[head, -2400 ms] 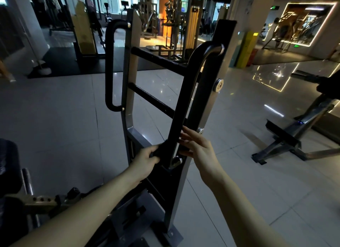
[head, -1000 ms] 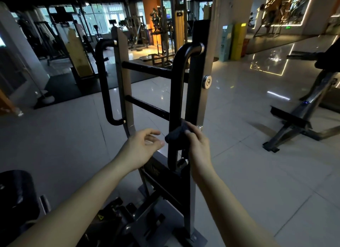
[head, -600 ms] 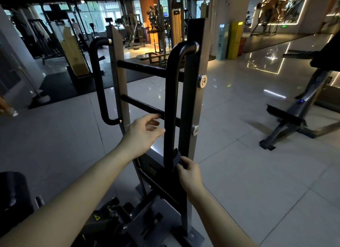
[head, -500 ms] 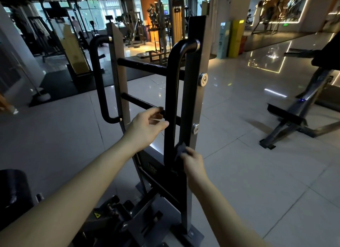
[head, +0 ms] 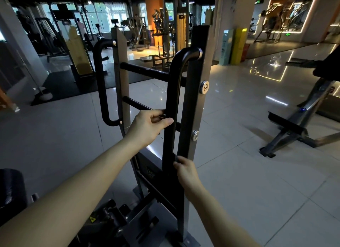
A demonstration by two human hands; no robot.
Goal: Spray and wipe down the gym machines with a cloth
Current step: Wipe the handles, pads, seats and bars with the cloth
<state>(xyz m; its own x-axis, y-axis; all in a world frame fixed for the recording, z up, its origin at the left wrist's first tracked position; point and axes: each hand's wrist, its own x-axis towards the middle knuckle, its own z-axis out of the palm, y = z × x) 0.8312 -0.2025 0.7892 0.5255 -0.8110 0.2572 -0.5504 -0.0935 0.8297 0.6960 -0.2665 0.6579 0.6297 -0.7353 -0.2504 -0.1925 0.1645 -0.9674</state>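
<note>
A dark cloth (head: 174,157) is pinched against the lower stretch of the machine's (head: 120,66) black handle (head: 172,99), only a small fold of it being seen above the fingers (head: 181,161). It is held by the right hand (head: 186,171), whose fingers are curled tightly round the cloth and pressed to the handle's right side, just beside the grey upright (head: 195,108). The right forearm is stretched forward and upward from the lower right, the back of the hand turned toward the camera.

The left hand (head: 149,127) is raised higher, at the lower crossbar (head: 134,104). Its fingers are loosely curled over the bar and its thumb is pointed at the black handle; whether the bar is actually gripped cannot be told. The left arm is extended from the lower left above the tiled floor (head: 239,173).
</note>
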